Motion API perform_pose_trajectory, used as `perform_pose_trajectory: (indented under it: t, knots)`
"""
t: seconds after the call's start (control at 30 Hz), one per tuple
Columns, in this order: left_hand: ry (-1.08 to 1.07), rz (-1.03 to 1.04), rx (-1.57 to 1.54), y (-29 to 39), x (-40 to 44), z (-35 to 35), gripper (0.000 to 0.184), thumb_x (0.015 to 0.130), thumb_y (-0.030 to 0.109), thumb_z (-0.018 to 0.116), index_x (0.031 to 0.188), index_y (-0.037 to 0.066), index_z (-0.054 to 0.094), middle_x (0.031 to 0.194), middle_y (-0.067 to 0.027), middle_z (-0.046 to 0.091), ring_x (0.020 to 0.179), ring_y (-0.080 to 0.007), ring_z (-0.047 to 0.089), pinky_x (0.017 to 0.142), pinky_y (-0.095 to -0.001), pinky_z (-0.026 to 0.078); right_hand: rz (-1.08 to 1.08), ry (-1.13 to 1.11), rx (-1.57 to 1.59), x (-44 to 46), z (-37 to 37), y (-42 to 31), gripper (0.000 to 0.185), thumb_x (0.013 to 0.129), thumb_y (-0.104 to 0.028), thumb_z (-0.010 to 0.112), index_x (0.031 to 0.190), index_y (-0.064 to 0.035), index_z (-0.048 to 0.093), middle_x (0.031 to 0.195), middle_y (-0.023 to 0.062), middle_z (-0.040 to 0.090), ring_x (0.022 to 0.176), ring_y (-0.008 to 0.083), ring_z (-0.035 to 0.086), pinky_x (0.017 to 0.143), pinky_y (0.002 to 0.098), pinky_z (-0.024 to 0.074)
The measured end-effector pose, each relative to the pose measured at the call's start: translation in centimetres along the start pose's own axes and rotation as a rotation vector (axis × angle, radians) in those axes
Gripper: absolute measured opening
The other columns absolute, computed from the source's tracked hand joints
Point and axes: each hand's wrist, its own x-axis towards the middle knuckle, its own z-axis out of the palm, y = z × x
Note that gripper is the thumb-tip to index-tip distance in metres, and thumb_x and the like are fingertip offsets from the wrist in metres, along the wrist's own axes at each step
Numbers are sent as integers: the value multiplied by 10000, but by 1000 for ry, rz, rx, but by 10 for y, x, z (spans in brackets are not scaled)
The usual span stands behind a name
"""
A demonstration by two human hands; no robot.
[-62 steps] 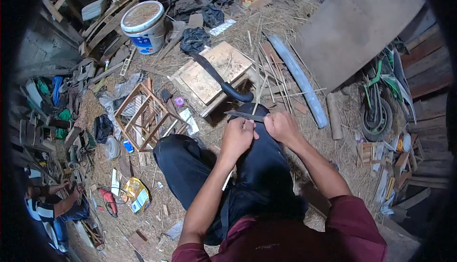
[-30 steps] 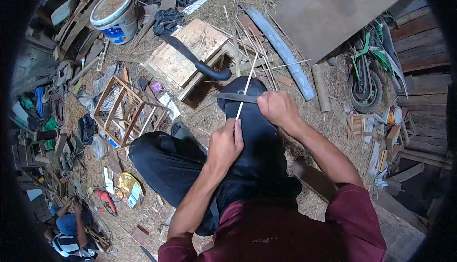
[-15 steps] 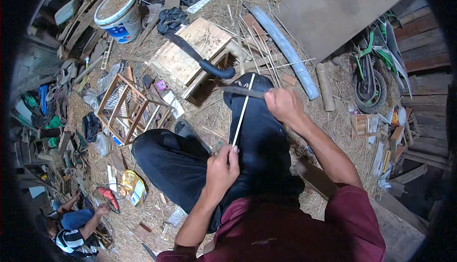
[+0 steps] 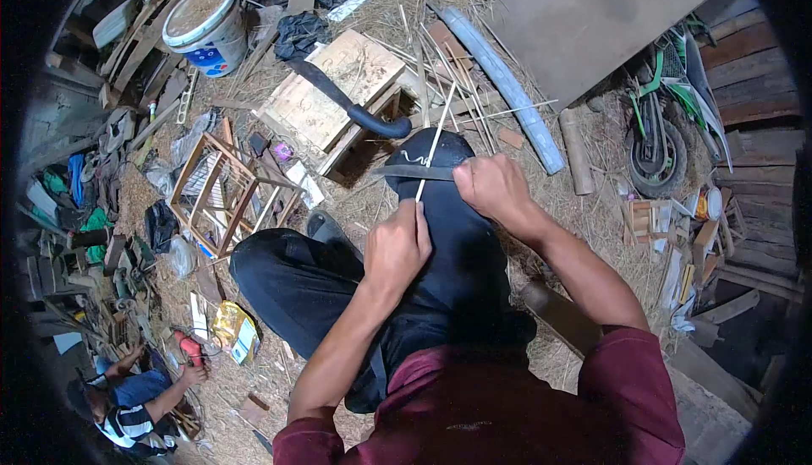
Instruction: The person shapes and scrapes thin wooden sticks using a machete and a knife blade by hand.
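My left hand (image 4: 396, 248) is closed around the lower part of a thin pale stick (image 4: 441, 120), which slants up over my dark-trousered knee (image 4: 448, 148). A knife (image 4: 412, 172) is gripped in my right hand (image 4: 495, 190); its handle is hidden by the fingers. The blade lies crosswise against the stick, just above my left hand. A thin pale curl of shaving (image 4: 413, 158) shows beside the stick on the knee. Beyond the knee, a machete (image 4: 326, 89) with a dark curved handle rests on a low wooden bench (image 4: 296, 114).
Several thin sticks (image 4: 469, 93) and a long grey-blue piece (image 4: 503, 80) lie ahead. At left are a wooden frame (image 4: 207, 190) and a bucket (image 4: 205, 30); at right, a green motorbike (image 4: 658, 139). Another person (image 4: 135, 406) sits lower left, a hand at a red power tool (image 4: 189, 347).
My left hand and the stick have moved forward, up toward the knee. The knife has shifted slightly left and down, closer to the left hand. A pale curl now shows by the blade.
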Motion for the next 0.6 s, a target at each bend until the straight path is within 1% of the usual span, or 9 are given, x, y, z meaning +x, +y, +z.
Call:
perform_pose_trajectory:
  t: [0.03, 0.13, 0.2, 0.23, 0.33, 0.37, 0.43, 0.53, 0.6]
  knots:
    - [12, 39, 1, -1, -6, -1, 134, 947, 101, 572, 855, 4, 578, 646, -254, 604, 563, -434, 616, 508, -501, 482, 17, 13, 1, 2, 2, 3, 435, 898, -326, 449, 786, -3, 719, 768, 294, 643, 741, 471, 656, 746, 546, 531]
    - [-48, -2, -77, 1, -49, -11, 142, 953, 107, 558, 862, -1, 572, 647, -243, 610, 577, -417, 634, 507, -497, 497, 10, 69, 16, 11, 0, 20, 448, 906, -317, 425, 780, 7, 708, 777, 303, 638, 742, 473, 654, 749, 554, 526]
    - [-38, -89, -159, -4, -74, -12, 91, 935, 64, 587, 910, -14, 627, 632, -218, 605, 547, -350, 646, 505, -419, 491, 44, 95, 76, 9, -4, 25, 446, 906, -304, 418, 769, 13, 699, 785, 304, 636, 745, 478, 648, 746, 562, 521]
    - [9, -55, -208, -6, -77, -8, 106, 950, 73, 574, 937, -10, 638, 618, -185, 598, 495, -292, 622, 479, -370, 463, 38, 87, 81, 8, -4, 27, 443, 904, -306, 421, 772, 11, 701, 784, 301, 638, 745, 480, 647, 744, 562, 521]
    - [-59, -143, -315, 2, -49, -5, 142, 970, 91, 546, 932, -2, 645, 642, -176, 601, 494, -255, 594, 489, -346, 445, 2, 63, 68, 2, -5, 19, 439, 895, -315, 431, 774, 3, 707, 774, 293, 641, 741, 484, 644, 738, 562, 521]
    - [-19, -119, -341, 5, -34, -1, 201, 995, 140, 522, 926, 0, 648, 660, -152, 607, 542, -206, 591, 540, -334, 450, -9, 57, 58, -1, -6, 15, 438, 892, -320, 435, 774, 0, 710, 770, 291, 642, 739, 486, 643, 736, 561, 522]
    - [-48, -173, -414, 7, -1, 7, 261, 1010, 196, 514, 906, 2, 655, 665, -104, 612, 589, -154, 571, 577, -309, 446, -48, 4, 55, -3, -6, 12, 436, 888, -328, 442, 772, -6, 714, 765, 288, 644, 737, 485, 643, 737, 558, 524]
    - [-153, -318, -547, 1, 35, 17, 276, 1008, 166, 479, 910, -29, 648, 667, -152, 634, 601, -268, 631, 601, -400, 478, -63, -40, 44, 2, 0, 15, 437, 886, -336, 454, 764, -5, 712, 763, 290, 643, 738, 482, 646, 739, 555, 525]
    - [-137, -303, -611, -3, 36, 23, 285, 1013, 176, 483, 890, -27, 640, 616, -87, 580, 547, -196, 546, 553, -359, 435, -66, -38, 40, 5, 2, 19, 436, 887, -330, 452, 761, -2, 710, 765, 292, 642, 742, 483, 647, 738, 552, 527]
